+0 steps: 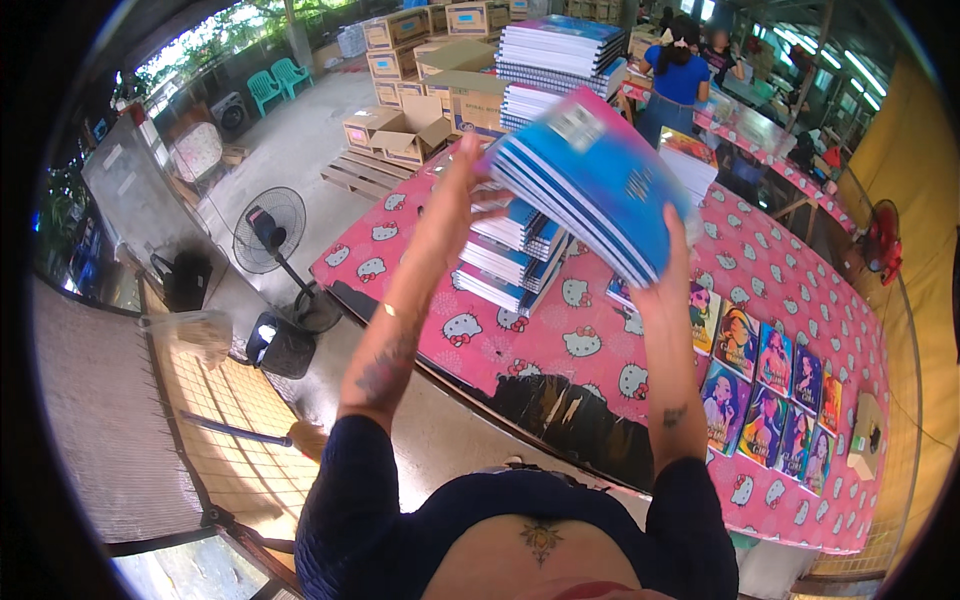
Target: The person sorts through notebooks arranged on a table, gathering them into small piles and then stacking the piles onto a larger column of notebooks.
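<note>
Both hands hold a stack of blue notebooks (600, 180) up in the air above a table covered in a pink cartoon-cat tablecloth (600, 345). The left hand (468, 165) grips the stack's left end, though its fingers seem partly hidden behind the books; the right hand (672, 262) is closed around the lower right corner, thumb on top. Just below the raised stack sits a pile of notebooks (510, 255) on the table. Colourful picture booklets (765, 385) lie in rows to the right. A standing fan (270, 230) stands on the floor at left, cardboard boxes (410, 125) beyond it.
</note>
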Demonstrator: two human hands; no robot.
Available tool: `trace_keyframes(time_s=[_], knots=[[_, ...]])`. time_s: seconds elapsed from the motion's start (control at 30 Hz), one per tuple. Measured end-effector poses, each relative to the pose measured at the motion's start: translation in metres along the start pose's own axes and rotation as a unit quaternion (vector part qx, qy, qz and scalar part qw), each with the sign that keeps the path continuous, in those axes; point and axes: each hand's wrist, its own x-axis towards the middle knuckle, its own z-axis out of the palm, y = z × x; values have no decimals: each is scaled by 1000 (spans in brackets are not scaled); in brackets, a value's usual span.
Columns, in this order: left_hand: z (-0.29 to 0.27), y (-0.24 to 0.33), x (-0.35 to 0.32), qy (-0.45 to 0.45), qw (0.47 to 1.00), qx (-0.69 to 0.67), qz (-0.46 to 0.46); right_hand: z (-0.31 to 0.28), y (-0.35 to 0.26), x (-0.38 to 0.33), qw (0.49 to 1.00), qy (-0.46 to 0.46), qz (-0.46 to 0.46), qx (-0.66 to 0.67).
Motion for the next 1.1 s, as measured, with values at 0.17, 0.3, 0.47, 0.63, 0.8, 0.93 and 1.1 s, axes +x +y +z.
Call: trace_keyframes(time_s=[0.17,0.3,0.47,0.63,0.8,0.93,1.1], knots=[[-40,44,63,34,980,186,53,49,35,58,993,14,84,-87],[-85,32,104,80,971,223,20,47,54,109,964,28,131,-229],[-111,-18,120,82,968,225,-70,32,85,117,951,79,153,-257],[-124,-21,138,65,973,209,-78,26,80,118,949,83,147,-267],[-125,-50,118,277,824,425,253,-42,49,61,930,63,46,-359],[13,-120,2,174,802,377,430,-232,-14,-28,678,26,-258,-688],[192,-318,-130,-316,797,414,305,-425,-182,-166,540,289,-116,-782]])
